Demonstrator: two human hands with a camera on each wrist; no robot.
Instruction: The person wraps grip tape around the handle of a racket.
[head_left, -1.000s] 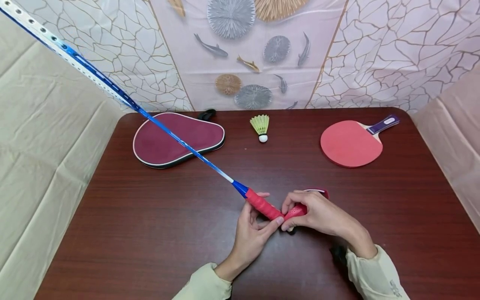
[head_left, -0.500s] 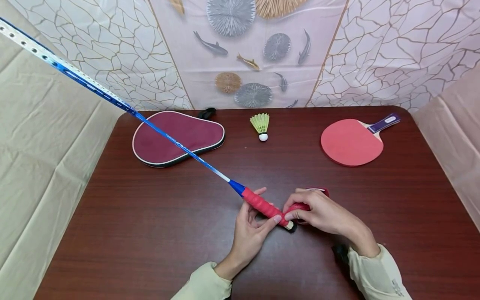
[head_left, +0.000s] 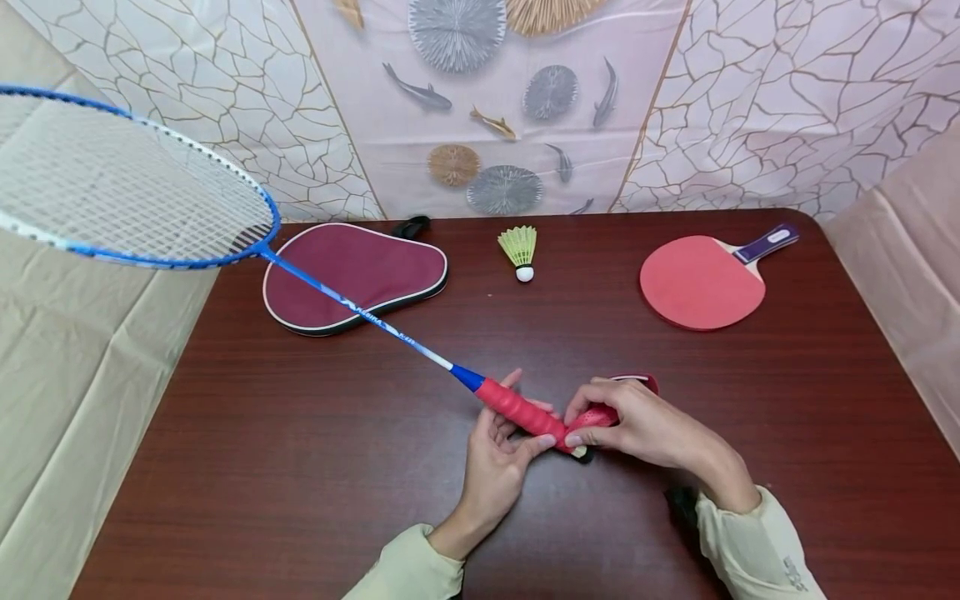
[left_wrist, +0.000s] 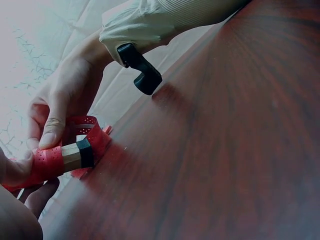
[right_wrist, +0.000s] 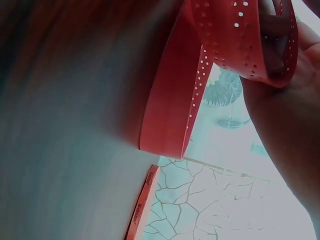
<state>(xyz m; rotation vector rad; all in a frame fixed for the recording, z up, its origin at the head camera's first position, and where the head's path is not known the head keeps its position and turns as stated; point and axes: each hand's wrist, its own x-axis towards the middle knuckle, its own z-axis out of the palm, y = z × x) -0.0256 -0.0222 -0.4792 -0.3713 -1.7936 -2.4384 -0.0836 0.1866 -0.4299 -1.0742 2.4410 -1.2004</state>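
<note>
A blue and white badminton racket slants across the head view, its strung head at the upper left. My left hand holds the handle from below, thumb on the red wrapping. At the handle's lower end my right hand pinches red perforated grip tape between thumb and fingers. Loops of the same tape hang beside the hand in the right wrist view. The left wrist view shows bare pale wood past the wrapping, then a black end band.
A maroon paddle case lies at the back left of the brown table. A yellow shuttlecock is at the back middle. The red table tennis paddle lies at the back right. Patterned cloth hangs behind the table.
The racket has turned about its shaft, from edge-on to showing its strings, and its head has swung lower. The wooden handle end came into sight. Both hands keep nearly the same place.
</note>
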